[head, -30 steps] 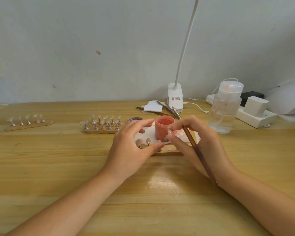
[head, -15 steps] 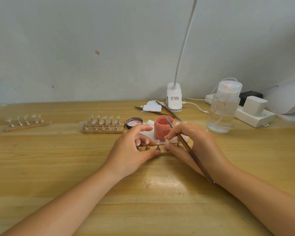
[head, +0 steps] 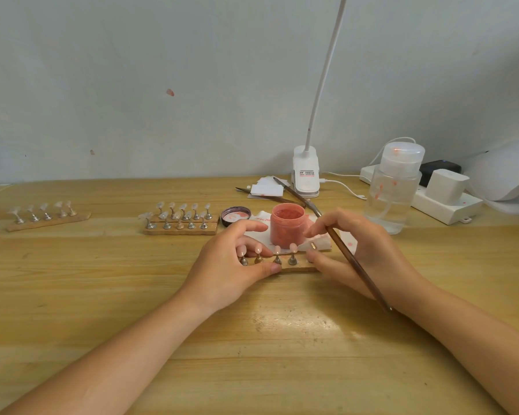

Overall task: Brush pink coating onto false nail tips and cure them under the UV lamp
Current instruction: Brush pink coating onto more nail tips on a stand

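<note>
A wooden strip (head: pixel 300 267) with several pink nail tips (head: pixel 293 248) on metal stands lies in front of an open pink jar (head: pixel 288 224). My left hand (head: pixel 225 265) grips the strip's left end, thumb in front, fingers behind the stands. My right hand (head: pixel 363 256) holds a brown brush (head: pixel 351 259) and also pinches the strip's right end. The brush slants from near the jar down past my wrist. The white UV lamp (head: pixel 510 172) sits at the far right edge.
Two more strips of clear tips (head: pixel 180 218) (head: pixel 47 215) stand to the left. The jar's lid (head: pixel 235 215) lies beside the jar. A clear pump bottle (head: pixel 394 190), power strip (head: pixel 444 202), desk lamp base (head: pixel 305 172), spare tools and paper (head: pixel 267 190) line the back.
Both hands drew the strip of pink tips toward me, away from the jar. The brush tilted, its upper end swinging right of the jar.
</note>
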`<action>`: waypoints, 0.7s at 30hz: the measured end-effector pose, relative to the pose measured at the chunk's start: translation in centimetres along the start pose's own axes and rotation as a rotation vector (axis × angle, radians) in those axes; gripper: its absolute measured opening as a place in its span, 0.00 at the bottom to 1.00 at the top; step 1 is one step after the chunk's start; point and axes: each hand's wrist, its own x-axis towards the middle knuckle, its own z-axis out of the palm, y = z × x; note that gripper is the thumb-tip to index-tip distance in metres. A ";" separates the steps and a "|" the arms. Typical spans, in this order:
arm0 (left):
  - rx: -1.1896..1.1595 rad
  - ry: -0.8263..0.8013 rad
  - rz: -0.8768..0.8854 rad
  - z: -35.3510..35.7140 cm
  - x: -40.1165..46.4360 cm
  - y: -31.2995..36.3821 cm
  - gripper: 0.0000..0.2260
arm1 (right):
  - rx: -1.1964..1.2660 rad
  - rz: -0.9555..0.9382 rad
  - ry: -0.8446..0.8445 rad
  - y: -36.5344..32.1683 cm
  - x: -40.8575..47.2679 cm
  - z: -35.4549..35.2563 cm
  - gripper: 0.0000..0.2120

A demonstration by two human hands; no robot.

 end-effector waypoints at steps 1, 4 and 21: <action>0.000 0.000 -0.001 0.0 0.0 0.0 0.22 | 0.010 0.001 -0.011 0.0 0.0 -0.1 0.10; 0.003 0.002 -0.003 0.0 0.0 -0.1 0.22 | 0.036 0.015 -0.031 0.1 -0.1 -0.1 0.11; 0.018 -0.006 0.006 -0.1 0.0 -0.1 0.21 | 0.318 0.189 0.078 -0.1 0.3 0.2 0.09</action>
